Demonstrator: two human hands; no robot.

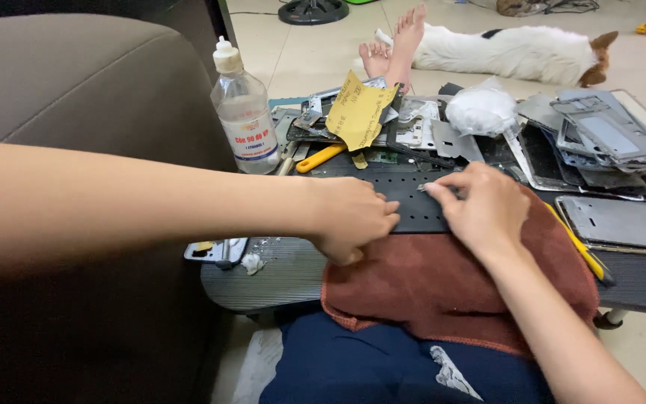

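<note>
My left hand rests curled on the front edge of a black perforated plate, fingers closed against it. My right hand lies on the same plate, pinching a small grey part between thumb and forefinger. A rust-brown cloth drapes over the table edge under both wrists and onto my lap. What my left fingers press is hidden.
A clear plastic squeeze bottle stands at the back left. Yellow sandpaper, a yellow-handled tool, a white wad and several phone frames crowd the back. A white dog and someone's feet lie on the floor.
</note>
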